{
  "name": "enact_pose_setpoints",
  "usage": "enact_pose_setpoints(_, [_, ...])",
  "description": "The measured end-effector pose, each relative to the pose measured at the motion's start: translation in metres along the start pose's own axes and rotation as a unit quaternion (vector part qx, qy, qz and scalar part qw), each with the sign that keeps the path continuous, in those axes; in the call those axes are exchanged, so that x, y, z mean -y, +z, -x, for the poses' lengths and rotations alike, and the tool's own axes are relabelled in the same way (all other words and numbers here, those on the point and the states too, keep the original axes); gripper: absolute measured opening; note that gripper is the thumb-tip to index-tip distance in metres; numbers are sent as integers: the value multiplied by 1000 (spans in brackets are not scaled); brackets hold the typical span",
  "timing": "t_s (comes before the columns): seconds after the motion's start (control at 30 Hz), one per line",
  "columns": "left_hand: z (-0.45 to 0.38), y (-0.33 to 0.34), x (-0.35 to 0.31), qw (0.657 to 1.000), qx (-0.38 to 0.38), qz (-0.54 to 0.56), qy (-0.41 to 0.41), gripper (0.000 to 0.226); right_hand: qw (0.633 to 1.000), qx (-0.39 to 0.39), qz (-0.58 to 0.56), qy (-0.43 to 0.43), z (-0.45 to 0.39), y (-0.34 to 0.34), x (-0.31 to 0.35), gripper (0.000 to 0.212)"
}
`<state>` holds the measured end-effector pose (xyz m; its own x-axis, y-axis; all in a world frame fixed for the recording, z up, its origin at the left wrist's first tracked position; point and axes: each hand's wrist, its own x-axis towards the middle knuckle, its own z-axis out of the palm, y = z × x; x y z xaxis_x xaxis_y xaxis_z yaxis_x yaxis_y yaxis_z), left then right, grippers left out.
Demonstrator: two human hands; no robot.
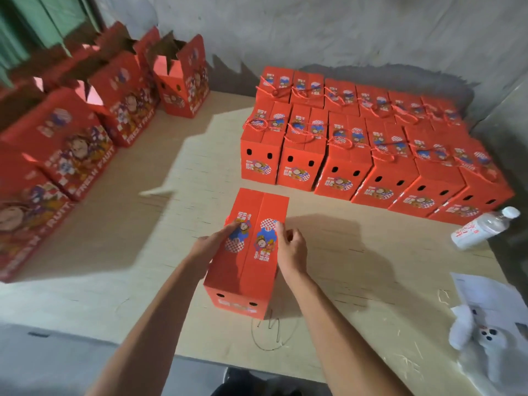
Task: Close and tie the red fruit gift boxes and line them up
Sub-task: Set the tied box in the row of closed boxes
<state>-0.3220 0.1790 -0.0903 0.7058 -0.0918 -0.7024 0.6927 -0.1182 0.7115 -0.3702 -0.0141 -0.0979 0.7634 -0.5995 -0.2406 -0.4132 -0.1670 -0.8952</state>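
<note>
Nearest the viewer, two bare forearms reach forward over the pale wooden bench (357,281). A red gift box (245,270) stands upright on the bench near its front edge, its two top flaps folded down and meeting along a centre seam; no cord is visible across its top. The left hand (213,242) rests on the left flap, fingers extended toward the printed label. The right hand (290,247) sits at the right edge of the top, fingers curled and pinching at the flap edge; what exactly lies between the fingertips cannot be told.

To the right, a sheet of paper (491,298) lies at the bench edge with a small white object (471,332) on it, and a clear water bottle (485,227) lies on its side.

Farther back on the right, the closed boxes (357,155) stand in two rows, touching side by side, red cords across their tops. Along the left, the open boxes (94,130) stand in a line with flaps raised, receding toward the grey wall (314,30).
</note>
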Motion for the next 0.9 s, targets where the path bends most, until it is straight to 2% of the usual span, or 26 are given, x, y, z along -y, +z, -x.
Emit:
enact_pose_setpoints(0.07, [-3,1,2,998,-16,59,36,53,999,-10,35,9,0,3,3,49])
enact_pose_setpoints(0.13, [-6,7,0,993,-26,63,92,47,997,-12,71,19,2,1,6,56])
enact_pose_setpoints(0.23, [-6,14,-3,965,-102,-45,236,38,990,-9,141,9,3,-3,10,59])
enact_pose_setpoints(0.3, [2,16,-10,919,-148,-155,332,36,978,-3,206,-9,1,-5,16,54])
enact_pose_setpoints(0.33, [7,16,-14,903,-139,-181,364,35,976,4,220,-9,-2,-8,21,51])
enact_pose_setpoints(0.43, [27,16,-39,898,-63,-171,399,27,991,49,126,24,-12,-19,37,50])
enact_pose_setpoints(0.53, [48,20,-69,886,-43,-163,433,25,991,94,-21,90,-15,-28,52,43])
enact_pose_setpoints(0.6, [59,22,-83,881,-50,-164,440,31,982,140,-62,109,-10,-31,59,33])
enact_pose_setpoints(0.67, [64,24,-90,872,-62,-195,445,38,985,148,-58,68,-4,-28,70,33])
enact_pose_setpoints(0.77, [63,28,-94,866,-44,-218,447,39,987,127,-19,-94,7,-13,98,46])
enact_pose_setpoints(0.8, [63,29,-94,855,-36,-237,460,35,983,135,-13,-122,11,-6,109,49])
enact_pose_setpoints(0.9, [63,25,-97,809,-62,-320,490,20,978,156,29,-139,17,13,132,52])
